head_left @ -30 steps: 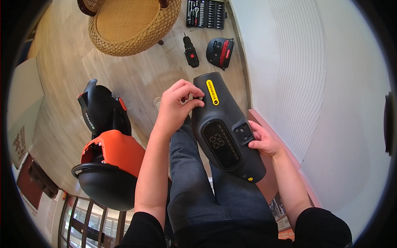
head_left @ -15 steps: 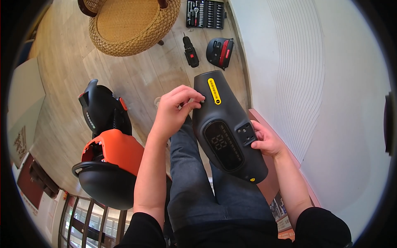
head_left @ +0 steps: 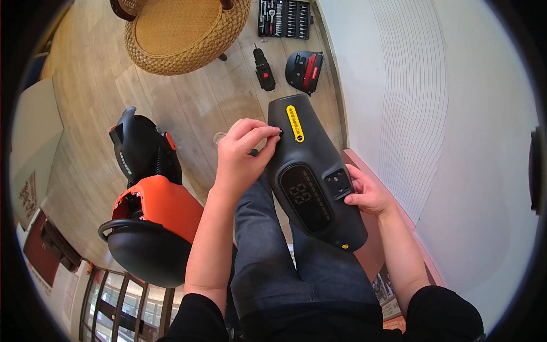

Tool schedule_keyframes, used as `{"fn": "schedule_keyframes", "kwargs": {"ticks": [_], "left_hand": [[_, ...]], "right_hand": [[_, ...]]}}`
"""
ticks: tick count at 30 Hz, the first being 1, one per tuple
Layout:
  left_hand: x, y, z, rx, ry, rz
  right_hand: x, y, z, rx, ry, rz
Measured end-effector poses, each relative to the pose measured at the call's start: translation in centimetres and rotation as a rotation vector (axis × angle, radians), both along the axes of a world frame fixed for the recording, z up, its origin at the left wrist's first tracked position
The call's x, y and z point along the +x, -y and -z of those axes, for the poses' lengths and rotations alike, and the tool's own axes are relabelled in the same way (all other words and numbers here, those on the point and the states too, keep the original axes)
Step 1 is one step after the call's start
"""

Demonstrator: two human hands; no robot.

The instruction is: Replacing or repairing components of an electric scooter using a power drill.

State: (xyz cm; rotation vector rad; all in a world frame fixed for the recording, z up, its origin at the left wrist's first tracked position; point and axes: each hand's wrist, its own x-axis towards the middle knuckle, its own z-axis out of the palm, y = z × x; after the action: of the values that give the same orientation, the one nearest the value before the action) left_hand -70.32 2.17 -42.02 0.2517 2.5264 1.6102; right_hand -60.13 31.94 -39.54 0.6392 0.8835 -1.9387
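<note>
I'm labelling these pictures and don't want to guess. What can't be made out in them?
All in the head view:
Small dark piece in the left hand: mostly covered by the fingertips.
Black cover: its underside faces away.
Right hand: some fingers hidden behind the cover.
Rattan seat: cut off by the upper edge.
Tool case: pieces inside too small to identify.

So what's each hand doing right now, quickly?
Left hand: closed, pinching a small dark piece at the casing's left edge.
Right hand: closed, holding the casing by its lower right side.
</note>
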Motion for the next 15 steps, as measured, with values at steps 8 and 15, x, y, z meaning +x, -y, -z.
{"fn": "schedule_keyframes", "kwargs": {"ticks": [8, 15], "left_hand": [[-0.3, 0.5, -1.4, -0.1, 0.028, 0.067], [-0.6, 1.0, -1.4, -0.1, 0.087, 0.183]], "right_hand": [[0.2, -0.2, -0.3, 0.005, 0.004, -0.047], [0.2, 0.0, -0.6, 0.015, -0.015, -0.065]]}}
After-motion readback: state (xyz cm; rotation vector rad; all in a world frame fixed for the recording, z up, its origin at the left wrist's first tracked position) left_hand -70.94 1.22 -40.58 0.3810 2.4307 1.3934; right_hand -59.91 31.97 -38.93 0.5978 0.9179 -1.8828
